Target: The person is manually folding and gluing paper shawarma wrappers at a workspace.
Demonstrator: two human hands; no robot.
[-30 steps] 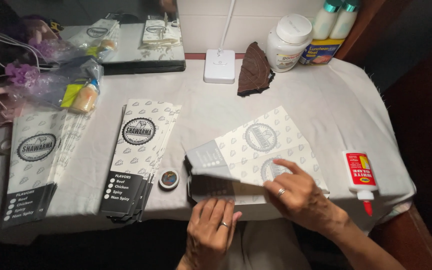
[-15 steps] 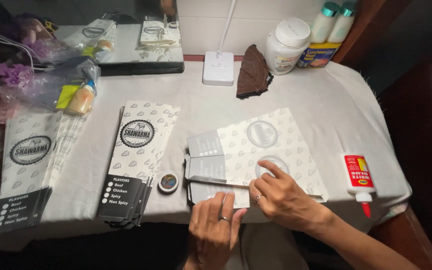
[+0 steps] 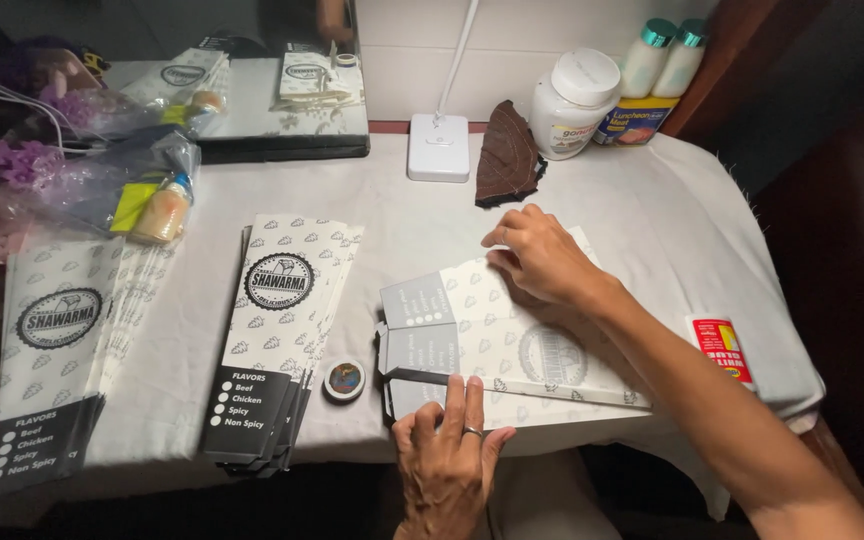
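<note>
— Pressing flat: left hand, fingers together and extended, palm down on near flap of white patterned paper sleeve with grey end panels. Ring on one finger.

— And right hand?

— Resting on far edge of same sleeve, fingers curled and slightly spread, tips on paper. Nothing clamped.

— Beside left fingers?

— Small round dark tin, just left of fingertips, apart. Further left, stack of long printed paper sleeves with black ends, then second similar stack.

— Beyond right fingers?

— Folded brown cloth, white lamp base, white lidded jar. Red-labelled glue bottle right of forearm, partly hidden.
</note>
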